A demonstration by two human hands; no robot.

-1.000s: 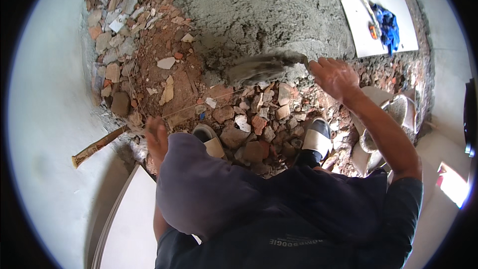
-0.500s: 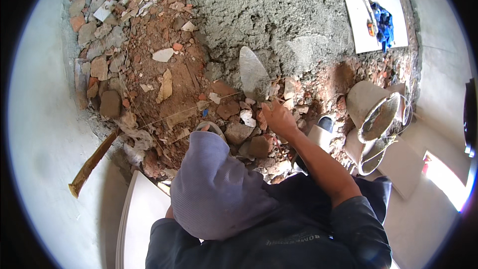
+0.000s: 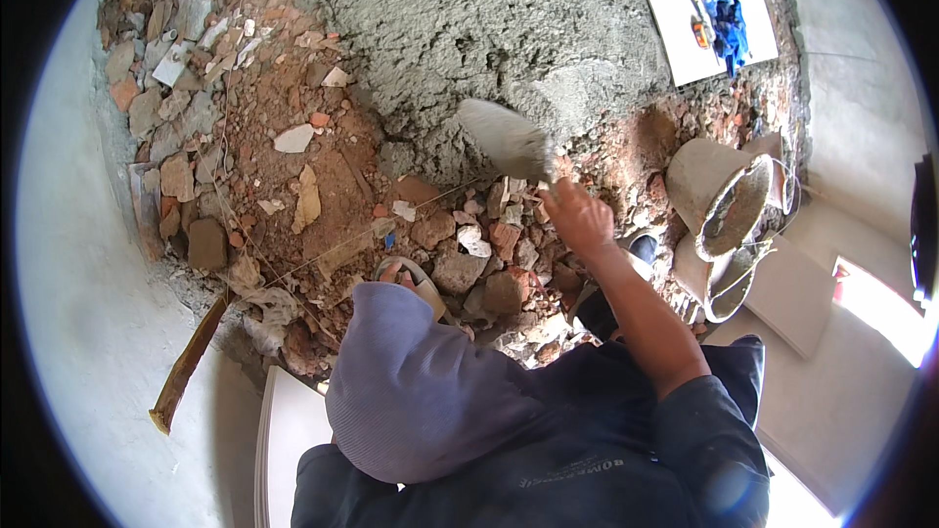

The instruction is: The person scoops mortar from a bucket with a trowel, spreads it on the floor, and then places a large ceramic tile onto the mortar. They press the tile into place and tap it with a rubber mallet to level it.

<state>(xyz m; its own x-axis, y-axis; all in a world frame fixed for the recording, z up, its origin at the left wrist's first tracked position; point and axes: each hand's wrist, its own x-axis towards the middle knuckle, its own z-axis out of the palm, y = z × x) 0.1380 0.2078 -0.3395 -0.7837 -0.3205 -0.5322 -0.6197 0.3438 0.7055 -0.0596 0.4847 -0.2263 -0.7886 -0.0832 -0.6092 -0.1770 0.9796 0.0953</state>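
My right hand (image 3: 584,219) is closed round the handle of a trowel (image 3: 504,140). The trowel's grey, rounded blade points up and left, over the near edge of the wet grey mortar (image 3: 460,29). Whether the blade touches the mortar I cannot tell. Broken bricks and stones (image 3: 458,269) lie just left of and below my right hand. A thin string (image 3: 372,227) runs across the rubble toward the blade. My left hand is out of sight, its arm hidden beside my body.
Several mortar-crusted buckets (image 3: 712,186) lie on their sides at right. A white board (image 3: 704,10) at the far right holds a blue cloth (image 3: 729,29) and a hammer-like tool. Rubble (image 3: 166,78) covers the left. A wooden piece (image 3: 191,367) leans by the left wall.
My right hand has moved slightly right with the trowel, and the blade has swung from upright to pointing up-left. The whole view has shifted a little.
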